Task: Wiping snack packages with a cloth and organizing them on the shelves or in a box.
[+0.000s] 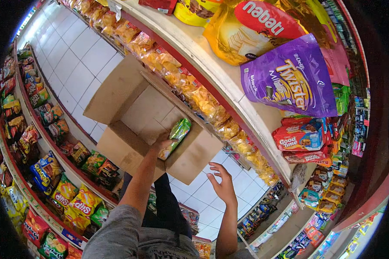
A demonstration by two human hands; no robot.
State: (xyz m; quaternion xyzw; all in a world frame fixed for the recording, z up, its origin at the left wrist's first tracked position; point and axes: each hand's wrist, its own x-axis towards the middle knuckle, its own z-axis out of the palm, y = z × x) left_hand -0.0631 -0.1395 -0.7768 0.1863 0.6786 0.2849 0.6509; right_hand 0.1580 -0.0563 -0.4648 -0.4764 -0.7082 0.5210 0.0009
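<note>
An open cardboard box (194, 152) with its flaps spread lies before me above the tiled floor. My left hand (163, 142) reaches into it and grips the lower end of a green snack packet (180, 132), which is tilted along the box's near right inner side. Parts of the fingers are hidden by shadow and the packet. To the right of the box, my right hand (221, 181) hangs in the air with fingers apart and curled, touching nothing.
On the right shelf (240, 100) stand a purple Twister pouch (288, 77), a yellow Nabati pouch (246, 35) and red Good Time packs (300, 137). Bagged yellow snacks (194, 90) hang along its edge. The left shelves (74, 165) hold many snack bags.
</note>
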